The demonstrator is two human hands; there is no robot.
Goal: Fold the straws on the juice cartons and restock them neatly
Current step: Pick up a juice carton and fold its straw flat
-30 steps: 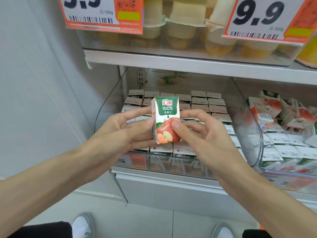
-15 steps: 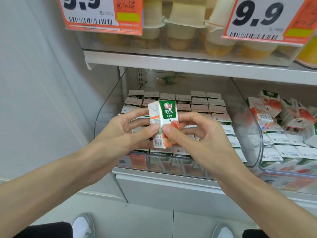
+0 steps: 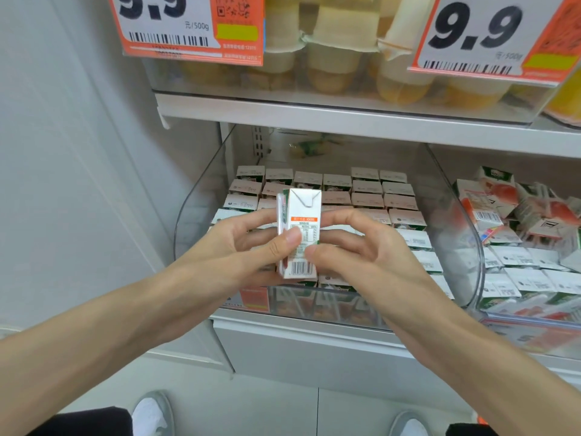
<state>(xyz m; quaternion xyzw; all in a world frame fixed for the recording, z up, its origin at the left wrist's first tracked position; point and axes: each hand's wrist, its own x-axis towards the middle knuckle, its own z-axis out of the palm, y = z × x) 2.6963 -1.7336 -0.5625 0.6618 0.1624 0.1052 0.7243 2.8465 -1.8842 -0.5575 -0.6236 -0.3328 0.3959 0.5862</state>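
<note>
I hold one small juice carton (image 3: 301, 228) upright in front of the shelf, its white side panel with the nutrition table and barcode facing me. My left hand (image 3: 239, 250) grips its left side, thumb on the front. My right hand (image 3: 355, 250) pinches its right side with thumb and fingers. A wrapped straw (image 3: 279, 234) runs down the carton's left edge. Behind it, a clear bin (image 3: 195, 209) holds neat rows of several upright cartons (image 3: 367, 196).
To the right, a second clear bin (image 3: 471, 278) holds jumbled cartons (image 3: 515, 212) lying at angles. The shelf above (image 3: 345, 118) carries fruit cups (image 3: 333, 58) and two orange 9.9 price tags (image 3: 188, 26). A grey wall stands at the left. My shoes show below.
The carton has turned in my hands from its green and red front to its white side panel. Both hands stayed in front of the left bin.
</note>
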